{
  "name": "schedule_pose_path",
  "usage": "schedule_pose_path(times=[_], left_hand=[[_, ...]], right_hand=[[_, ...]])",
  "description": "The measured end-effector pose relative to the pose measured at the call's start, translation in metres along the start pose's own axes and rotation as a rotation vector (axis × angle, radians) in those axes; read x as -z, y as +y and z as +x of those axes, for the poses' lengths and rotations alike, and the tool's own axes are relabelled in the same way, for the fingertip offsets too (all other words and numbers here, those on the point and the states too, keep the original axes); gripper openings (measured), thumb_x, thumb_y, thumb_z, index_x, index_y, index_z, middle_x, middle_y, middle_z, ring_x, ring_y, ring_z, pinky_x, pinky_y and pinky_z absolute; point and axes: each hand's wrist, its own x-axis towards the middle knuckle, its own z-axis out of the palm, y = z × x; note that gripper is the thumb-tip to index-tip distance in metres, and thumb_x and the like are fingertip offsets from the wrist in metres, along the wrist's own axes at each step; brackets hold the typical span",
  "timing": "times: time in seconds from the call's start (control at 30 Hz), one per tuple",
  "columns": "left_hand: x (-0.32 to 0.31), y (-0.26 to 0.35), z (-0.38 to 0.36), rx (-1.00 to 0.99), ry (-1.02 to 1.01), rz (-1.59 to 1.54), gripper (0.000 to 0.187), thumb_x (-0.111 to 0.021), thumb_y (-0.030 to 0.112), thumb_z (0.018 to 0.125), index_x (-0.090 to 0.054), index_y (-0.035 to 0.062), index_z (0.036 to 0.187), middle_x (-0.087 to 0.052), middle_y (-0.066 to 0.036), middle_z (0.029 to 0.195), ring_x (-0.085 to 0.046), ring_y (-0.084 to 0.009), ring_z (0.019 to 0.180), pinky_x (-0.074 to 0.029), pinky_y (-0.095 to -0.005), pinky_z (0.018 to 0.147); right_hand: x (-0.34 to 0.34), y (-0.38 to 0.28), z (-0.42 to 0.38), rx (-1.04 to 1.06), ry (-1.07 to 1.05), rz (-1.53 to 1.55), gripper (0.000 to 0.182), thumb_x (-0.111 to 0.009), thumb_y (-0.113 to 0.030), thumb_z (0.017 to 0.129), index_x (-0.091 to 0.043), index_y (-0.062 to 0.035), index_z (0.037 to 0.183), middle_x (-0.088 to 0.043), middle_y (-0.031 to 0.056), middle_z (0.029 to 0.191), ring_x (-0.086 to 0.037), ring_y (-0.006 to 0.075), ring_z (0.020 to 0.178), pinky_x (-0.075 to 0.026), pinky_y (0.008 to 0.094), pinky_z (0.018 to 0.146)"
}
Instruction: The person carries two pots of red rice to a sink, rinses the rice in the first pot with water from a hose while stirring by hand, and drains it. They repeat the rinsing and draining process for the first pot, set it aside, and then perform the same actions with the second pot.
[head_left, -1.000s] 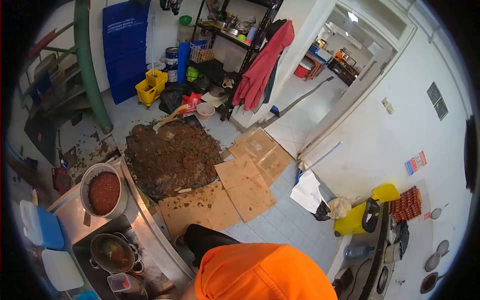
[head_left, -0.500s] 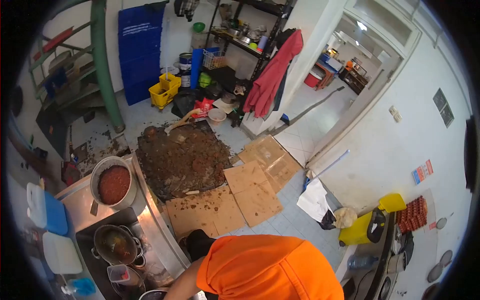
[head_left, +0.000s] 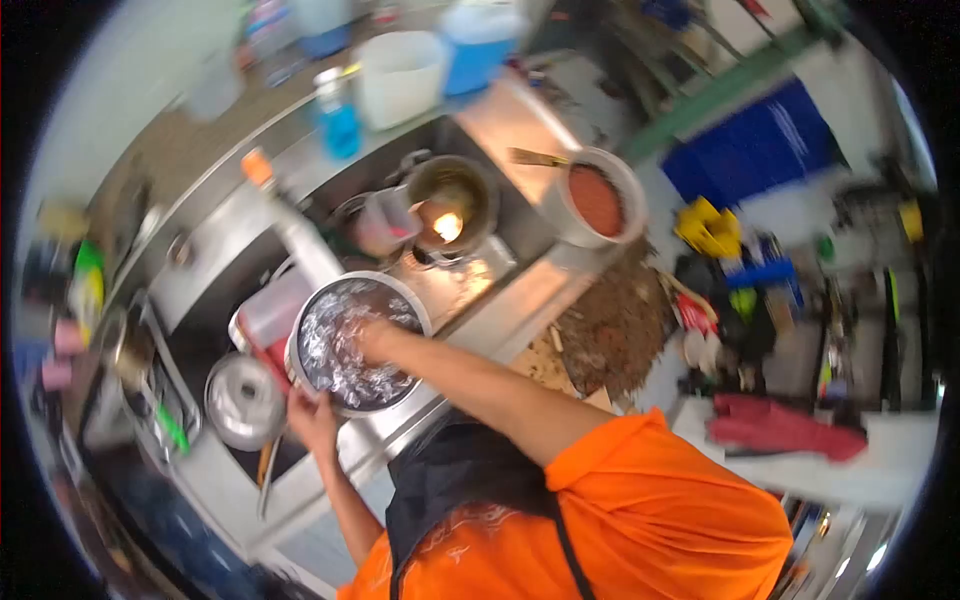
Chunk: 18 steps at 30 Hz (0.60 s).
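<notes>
A round metal pot (head_left: 345,290) stands between the two sink basins, filled with something shiny and silvery that motion blur smears. Into it reaches my right hand (head_left: 374,340), its fingers hidden or blurred among the contents. My left hand (head_left: 313,422) grips the lower left rim of the same pot. Just left of the pot is a clear plastic container (head_left: 275,315) with a red edge, and below that a round metal lid or pan (head_left: 243,400).
A used pot (head_left: 468,190) and a clear measuring cup (head_left: 383,225) sit in the upper basin. A bucket of red-brown material (head_left: 597,200) stands at the counter's end. A blue bottle (head_left: 338,120) and a white tub (head_left: 400,75) line the back.
The view has swung left to the sinks and counter. Both of my hands and the whole pot now show; before, only part of an arm and the pot's edge were visible.
</notes>
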Motion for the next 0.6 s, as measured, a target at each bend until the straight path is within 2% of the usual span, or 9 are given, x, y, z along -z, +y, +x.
schedule_pose_path(times=[0.07, 0.13, 0.17, 0.2, 0.3, 0.5, 0.53, 0.57, 0.6], left_hand=[[0.005, 0.007, 0.000, -0.002, 0.069, 0.096, 0.011, -0.064, 0.004, 0.079, -0.056, 0.0005, 0.085, -0.058, -0.004, 0.073, -0.054, -0.0103, 0.067, -0.045, -0.0270, 0.061], [-0.004, 0.035, -0.005, 0.005, 0.097, 0.032, 0.012, -0.066, 0.005, 0.077, -0.054, 0.0009, 0.080, -0.053, -0.003, 0.065, -0.051, -0.0105, 0.060, -0.042, -0.0277, 0.055], [-0.005, 0.036, -0.006, 0.047, 0.107, -0.029, 0.012, -0.066, 0.005, 0.076, -0.054, 0.0010, 0.079, -0.052, -0.003, 0.063, -0.049, -0.0108, 0.056, -0.041, -0.0281, 0.052], [-0.004, 0.038, -0.007, 0.054, 0.103, 0.041, 0.012, -0.065, 0.005, 0.076, -0.054, 0.0012, 0.081, -0.052, -0.001, 0.066, -0.048, -0.0099, 0.059, -0.042, -0.0273, 0.054], [-0.004, 0.061, -0.011, 0.064, 0.141, 0.151, 0.012, -0.065, 0.006, 0.076, -0.058, -0.0001, 0.083, -0.056, -0.002, 0.065, -0.052, -0.0098, 0.059, -0.044, -0.0264, 0.057], [-0.005, 0.051, -0.014, 0.044, 0.165, 0.044, 0.012, -0.066, 0.005, 0.077, -0.057, 0.0013, 0.084, -0.053, 0.000, 0.062, -0.049, -0.0080, 0.055, -0.041, -0.0262, 0.053], [-0.005, 0.050, -0.015, 0.058, 0.184, 0.037, 0.012, -0.066, 0.005, 0.077, -0.057, 0.0013, 0.084, -0.053, 0.000, 0.062, -0.049, -0.0080, 0.055, -0.041, -0.0262, 0.053], [-0.005, 0.048, -0.014, 0.050, 0.186, 0.055, 0.013, -0.066, 0.005, 0.077, -0.057, -0.0004, 0.084, -0.053, -0.002, 0.062, -0.050, -0.0094, 0.056, -0.042, -0.0271, 0.053], [-0.005, 0.048, -0.013, 0.038, 0.189, 0.074, 0.014, -0.066, 0.005, 0.076, -0.057, -0.0021, 0.084, -0.052, -0.003, 0.063, -0.050, -0.0109, 0.057, -0.042, -0.0280, 0.054]], right_hand=[[-0.025, 0.017, 0.024, -0.089, -0.121, 0.117, 0.050, -0.058, -0.026, 0.089, -0.056, -0.0046, 0.133, -0.056, 0.0188, 0.135, -0.056, 0.0314, 0.123, -0.042, 0.0466, 0.104], [-0.024, 0.024, 0.018, -0.140, 0.139, 0.106, 0.051, -0.060, -0.031, 0.088, -0.053, -0.0088, 0.134, -0.056, 0.0171, 0.135, -0.055, 0.0318, 0.122, -0.048, 0.0430, 0.098], [-0.067, 0.041, 0.039, -0.079, 0.208, 0.144, 0.046, -0.059, -0.031, 0.088, -0.062, -0.0037, 0.125, -0.057, 0.0174, 0.134, -0.056, 0.0314, 0.123, -0.041, 0.0489, 0.105], [0.035, 0.005, 0.000, -0.127, 0.009, 0.061, 0.042, -0.065, -0.030, 0.083, -0.068, -0.0046, 0.116, -0.063, 0.0177, 0.124, -0.061, 0.0338, 0.115, -0.048, 0.0475, 0.098], [0.011, 0.028, 0.029, -0.214, 0.094, 0.125, 0.040, -0.073, -0.032, 0.076, -0.072, -0.0045, 0.104, -0.068, 0.0174, 0.112, -0.066, 0.0349, 0.105, -0.053, 0.0448, 0.089], [0.081, -0.007, -0.010, -0.107, -0.029, -0.119, 0.038, -0.076, -0.030, 0.069, -0.072, -0.0063, 0.098, -0.071, 0.0175, 0.098, -0.069, 0.0341, 0.092, -0.055, 0.0441, 0.082], [0.089, -0.007, -0.013, -0.087, -0.144, -0.044, 0.047, -0.075, -0.033, 0.072, -0.066, -0.0052, 0.109, -0.064, 0.0239, 0.115, -0.064, 0.0366, 0.105, -0.053, 0.0477, 0.088], [0.094, -0.011, -0.020, -0.071, -0.154, -0.057, 0.047, -0.075, -0.033, 0.072, -0.066, -0.0052, 0.109, -0.064, 0.0239, 0.115, -0.064, 0.0366, 0.105, -0.053, 0.0477, 0.088], [0.099, -0.018, -0.031, -0.076, -0.094, -0.015, 0.057, -0.074, -0.033, 0.073, -0.059, -0.0050, 0.120, -0.051, 0.0263, 0.131, -0.054, 0.0395, 0.118, -0.047, 0.0521, 0.094]])
